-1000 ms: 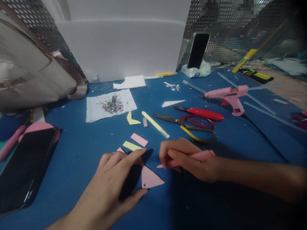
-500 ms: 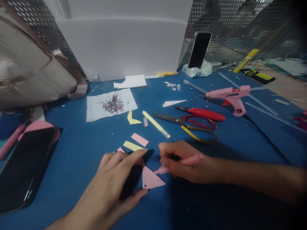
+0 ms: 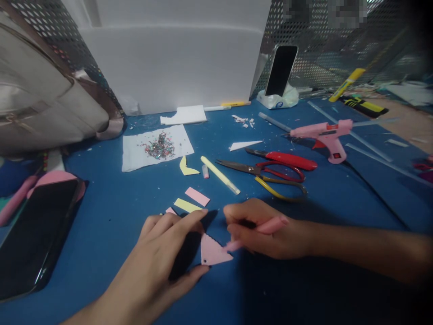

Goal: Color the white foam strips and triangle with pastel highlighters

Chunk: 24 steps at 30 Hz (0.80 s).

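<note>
A small pink triangle with a dark dot near its lower left corner lies in front of me. Its upper edge looks scalloped. My left hand steadies it from the left, thumb at the lower corner and fingers at the upper one. Between the fingers of my right hand is a pink marker, its tip touching the triangle near the right corner. Just beyond my left fingers lie a pink strip and a yellow strip.
Scissors, red-handled pliers and a pale yellow marker lie beyond my hands. Farther right is a pink glue gun. A phone is at left; glitter covers a white sheet. Another phone stands at the back.
The marker tip has moved right and slightly down along the triangle's upper edge towards its right corner. My left hand and the triangle have stayed almost still.
</note>
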Each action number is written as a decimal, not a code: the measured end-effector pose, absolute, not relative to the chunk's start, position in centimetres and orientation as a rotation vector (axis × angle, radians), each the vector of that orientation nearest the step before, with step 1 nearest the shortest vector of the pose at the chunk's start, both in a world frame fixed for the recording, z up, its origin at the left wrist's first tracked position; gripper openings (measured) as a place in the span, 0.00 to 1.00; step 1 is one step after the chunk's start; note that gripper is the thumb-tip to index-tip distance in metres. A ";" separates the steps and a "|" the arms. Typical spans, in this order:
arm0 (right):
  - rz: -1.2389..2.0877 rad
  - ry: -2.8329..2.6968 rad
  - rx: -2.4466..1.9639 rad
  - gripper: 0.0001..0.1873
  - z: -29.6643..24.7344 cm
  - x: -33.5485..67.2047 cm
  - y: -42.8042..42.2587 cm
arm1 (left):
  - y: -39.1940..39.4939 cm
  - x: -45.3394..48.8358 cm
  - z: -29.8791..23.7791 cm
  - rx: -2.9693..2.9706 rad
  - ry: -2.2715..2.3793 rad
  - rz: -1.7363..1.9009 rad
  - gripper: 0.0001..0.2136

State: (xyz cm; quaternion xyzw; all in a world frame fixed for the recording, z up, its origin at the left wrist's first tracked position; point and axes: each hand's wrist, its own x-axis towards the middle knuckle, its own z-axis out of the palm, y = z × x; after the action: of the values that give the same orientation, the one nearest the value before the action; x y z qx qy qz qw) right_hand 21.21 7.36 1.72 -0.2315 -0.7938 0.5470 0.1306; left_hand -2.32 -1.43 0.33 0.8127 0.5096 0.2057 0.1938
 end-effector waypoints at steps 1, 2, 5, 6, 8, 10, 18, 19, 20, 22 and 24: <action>1.625 -2.323 -0.644 0.18 1.8 21.2 7.4 | -1.4 -2.3 0.3 2.279 1.428 0.575 0.29; 1.670 -2.320 -0.626 0.18 1.8 21.2 7.4 | -1.4 -2.3 0.3 2.278 1.426 0.574 0.29; 1.675 -2.243 -0.677 0.16 1.8 21.2 7.4 | -1.4 -2.3 0.3 2.281 1.419 0.586 0.28; 1.631 -2.233 -0.711 0.15 1.7 21.2 7.3 | -1.4 -2.3 0.3 2.285 1.419 0.591 0.28; 1.593 -2.254 -0.736 0.15 1.6 21.2 7.3 | -1.4 -2.3 0.2 2.292 1.418 0.599 0.29; 1.680 -2.286 -0.695 0.17 1.5 21.2 7.4 | -1.4 -2.3 0.2 2.292 1.416 0.602 0.29; 1.676 -2.274 -0.683 0.16 1.5 20.9 7.6 | -1.4 -2.3 0.2 2.283 1.421 0.593 0.29; 1.715 -2.281 -0.670 0.18 1.5 20.9 7.5 | -1.4 -2.3 0.2 2.284 1.426 0.597 0.29; 1.734 -2.269 -0.665 0.18 1.5 21.0 7.5 | -1.4 -2.3 0.2 2.288 1.430 0.597 0.29; 1.686 -2.227 -0.694 0.15 1.5 21.0 7.4 | -1.3 -2.3 0.3 2.300 1.430 0.595 0.29; 1.645 -2.229 -0.707 0.14 1.5 21.0 7.4 | -1.3 -2.3 0.3 2.299 1.423 0.592 0.30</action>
State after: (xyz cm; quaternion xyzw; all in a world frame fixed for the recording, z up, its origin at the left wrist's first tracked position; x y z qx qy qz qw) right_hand 21.03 7.42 1.46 -0.2449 -0.7718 0.5696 0.1409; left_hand -2.34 -1.33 0.28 0.8162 0.5051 0.2103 0.1857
